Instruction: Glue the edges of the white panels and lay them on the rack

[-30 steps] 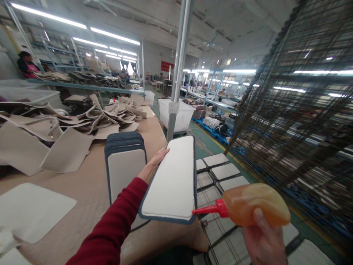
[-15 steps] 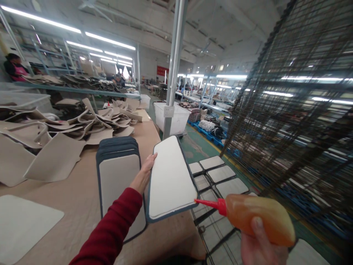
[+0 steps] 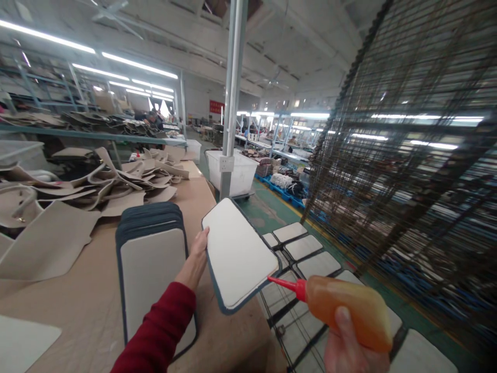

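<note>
Stack of pale-faced, dark-bordered panels (image 3: 151, 280) sits on the brown table (image 3: 93, 290). Just right of the stack, the held panel (image 3: 240, 254) is raised and tilted, its left edge gripped by the left hand (image 3: 200, 243), which is closed on the border with most of its fingers hidden. Farther right of the stack, the right hand (image 3: 349, 342) is curled around an amber squeeze bottle (image 3: 341, 300), thumb pressed along the near side. The red nozzle (image 3: 285, 283) points back toward the stack, its tip at the held panel's lower right border; whether it touches cannot be told. Beyond the stack and to its left lies a heap of beige pieces (image 3: 124, 202); well to the stack's right, past the held panel, pale rectangles (image 3: 303, 248) lie in rows.
</note>
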Demonstrator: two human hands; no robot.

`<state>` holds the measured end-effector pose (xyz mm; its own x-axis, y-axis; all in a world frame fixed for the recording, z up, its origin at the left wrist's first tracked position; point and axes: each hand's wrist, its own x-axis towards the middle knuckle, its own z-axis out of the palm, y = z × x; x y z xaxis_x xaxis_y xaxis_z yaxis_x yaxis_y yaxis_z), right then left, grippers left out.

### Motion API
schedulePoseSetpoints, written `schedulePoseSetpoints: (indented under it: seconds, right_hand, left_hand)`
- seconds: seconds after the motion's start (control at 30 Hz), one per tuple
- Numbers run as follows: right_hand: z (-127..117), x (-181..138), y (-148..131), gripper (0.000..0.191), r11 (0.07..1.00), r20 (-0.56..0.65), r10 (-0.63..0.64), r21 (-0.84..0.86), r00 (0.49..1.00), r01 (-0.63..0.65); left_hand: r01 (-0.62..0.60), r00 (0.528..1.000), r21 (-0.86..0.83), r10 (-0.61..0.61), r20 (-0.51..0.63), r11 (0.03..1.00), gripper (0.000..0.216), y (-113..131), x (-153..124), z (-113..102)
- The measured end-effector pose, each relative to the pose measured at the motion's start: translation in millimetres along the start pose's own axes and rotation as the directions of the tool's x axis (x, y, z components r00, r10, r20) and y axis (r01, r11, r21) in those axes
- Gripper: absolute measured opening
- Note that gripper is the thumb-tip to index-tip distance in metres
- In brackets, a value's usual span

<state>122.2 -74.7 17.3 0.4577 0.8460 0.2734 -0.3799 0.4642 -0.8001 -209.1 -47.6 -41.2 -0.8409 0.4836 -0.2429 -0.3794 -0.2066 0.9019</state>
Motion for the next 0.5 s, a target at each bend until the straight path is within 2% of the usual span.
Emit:
schedulePoseSetpoints:
  seconds: [0.17, 0.27, 0.33, 0.4, 0.5]
  right_hand:
    - [5.4, -4.8, 4.9, 0.038, 1.0, -0.041, 0.017, 0.003, 0.999, -0.017]
    - [0.3, -12.5, 15.4, 0.044, 0.991, 0.032, 0.124, 0.038, 0.992, -0.125]
    - [-1.4, -15.6, 15.6, 0.045, 0.97, 0.103, 0.227, 0.067, 0.968, -0.235]
    - [2.3, -11.9, 5.7, 0.047, 0.949, 0.139, 0.29, 0.082, 0.947, -0.303]
    - [17.9, 9.0, -21.2, 0.049, 0.945, 0.133, 0.28, 0.134, 0.951, -0.298]
  left_hand:
    - [0.03, 0.992, 0.04, -0.025, -0.12, 0.999, 0.01, 6.7, -6.7, 5.4]
    - [0.009, 0.987, 0.064, 0.002, -0.162, 0.998, 0.007, 10.5, -9.7, 8.2]
    - [-0.008, 0.984, 0.086, 0.023, -0.176, 0.996, 0.011, 13.0, -10.8, 9.2]
    - [-0.021, 0.984, 0.107, 0.039, -0.174, 0.994, 0.014, 15.6, -11.5, 9.0]
    - [-0.043, 0.988, 0.13, 0.062, -0.142, 0.991, 0.016, 20.0, -12.9, 6.7]
